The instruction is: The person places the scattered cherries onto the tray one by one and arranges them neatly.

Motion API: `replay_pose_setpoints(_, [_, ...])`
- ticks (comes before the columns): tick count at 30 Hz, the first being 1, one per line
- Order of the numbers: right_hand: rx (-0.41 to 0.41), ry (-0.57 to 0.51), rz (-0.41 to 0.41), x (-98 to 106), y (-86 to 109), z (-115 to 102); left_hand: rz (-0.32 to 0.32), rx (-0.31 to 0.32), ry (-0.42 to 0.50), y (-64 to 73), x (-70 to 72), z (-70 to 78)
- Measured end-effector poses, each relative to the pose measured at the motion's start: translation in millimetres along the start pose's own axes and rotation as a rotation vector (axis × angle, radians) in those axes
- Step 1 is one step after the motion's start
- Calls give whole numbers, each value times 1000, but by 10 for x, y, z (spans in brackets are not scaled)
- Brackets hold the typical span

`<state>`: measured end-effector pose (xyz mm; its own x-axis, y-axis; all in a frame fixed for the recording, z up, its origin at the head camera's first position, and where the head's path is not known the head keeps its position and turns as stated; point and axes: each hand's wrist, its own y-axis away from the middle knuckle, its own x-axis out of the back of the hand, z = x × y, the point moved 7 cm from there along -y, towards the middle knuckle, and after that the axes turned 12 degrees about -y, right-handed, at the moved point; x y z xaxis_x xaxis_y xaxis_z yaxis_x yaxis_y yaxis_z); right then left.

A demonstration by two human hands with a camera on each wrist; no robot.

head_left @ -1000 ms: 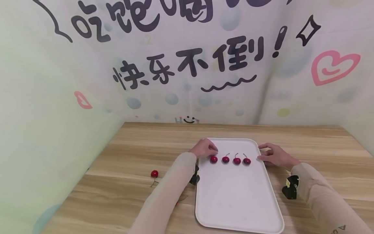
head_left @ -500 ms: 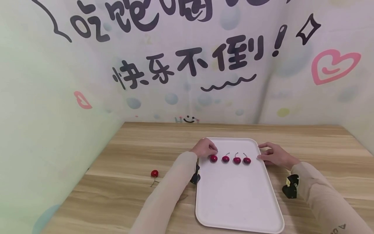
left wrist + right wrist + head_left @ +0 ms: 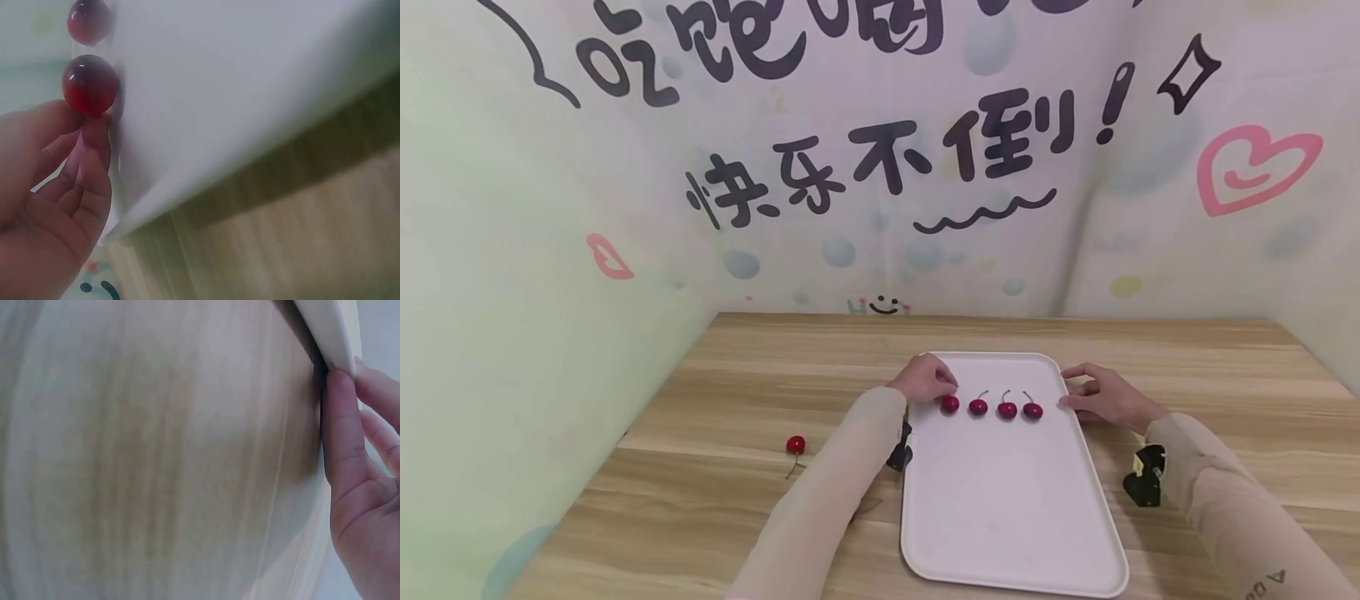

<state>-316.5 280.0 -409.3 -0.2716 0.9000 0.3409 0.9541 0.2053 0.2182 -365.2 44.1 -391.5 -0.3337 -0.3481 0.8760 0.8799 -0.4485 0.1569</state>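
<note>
Near the far end of a white tray (image 3: 1000,517), several red cherries stand in a row. The leftmost cherry (image 3: 950,404) is at my left hand (image 3: 921,379). In the left wrist view my thumb and fingers pinch at the end of that cherry (image 3: 90,85); its stem is mostly hidden by the fingertips. To its right sit a second cherry (image 3: 977,407), a third cherry (image 3: 1007,410) and the rightmost cherry (image 3: 1032,411), stems pointing away. My right hand (image 3: 1108,398) holds the tray's right rim (image 3: 331,337), thumb and fingers at its edge.
Left of the tray, a cherry with a forked stem (image 3: 796,445) lies on the wooden table (image 3: 715,500). Another stem (image 3: 867,505) shows partly behind my left sleeve. A printed cloth (image 3: 880,267) hangs behind the table.
The leftmost cherry has shifted very slightly away and to the right under my left fingers. My right hand stays at the tray's rim; the other cherries stay put.
</note>
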Motion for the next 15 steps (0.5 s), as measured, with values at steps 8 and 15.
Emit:
replay_pose_setpoints(8, [1, -27, -6, -6, -6, 5, 0, 15, 1, -25, -22, -41])
replay_pose_setpoints(15, [11, -30, -7, -3, 0, -10, 8, 17, 1, -21, -16, -39])
